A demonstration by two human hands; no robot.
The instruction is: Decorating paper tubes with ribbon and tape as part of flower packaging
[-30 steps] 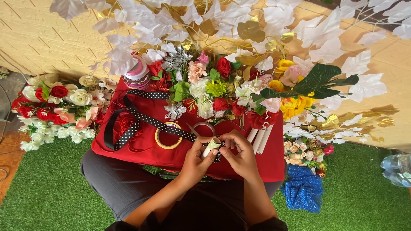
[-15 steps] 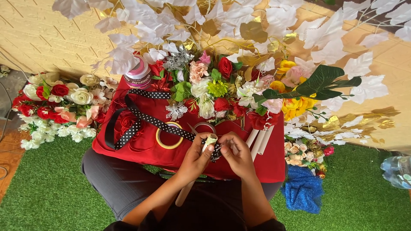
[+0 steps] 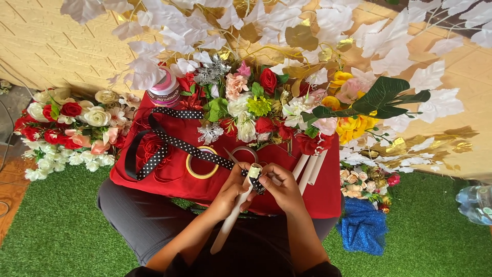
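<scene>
My left hand [image 3: 230, 191] grips a long white stick [image 3: 234, 213] that slants down toward my lap. My right hand [image 3: 279, 187] pinches black white-dotted ribbon [image 3: 172, 141] against the stick's top end. The ribbon trails left across a red cloth-covered board [image 3: 169, 177] on my knees. A roll of yellow-rimmed tape [image 3: 202, 162] and scissors handles [image 3: 242, 152] lie on the cloth just above my hands. Three more white sticks [image 3: 309, 169] lean to the right of my right hand.
Artificial flowers [image 3: 256, 105] crowd the far side of the board; another bunch of roses [image 3: 64, 128] lies left. A pink-lidded jar [image 3: 164, 88] stands at back left. White and gold leaves hang overhead. Blue mesh [image 3: 363, 228] and a plastic bottle [image 3: 475, 204] lie on green turf.
My hands have lifted the white stick slightly, and its lower end now shows slanting toward my lap. My fingers have shifted on the ribbon at the top end.
</scene>
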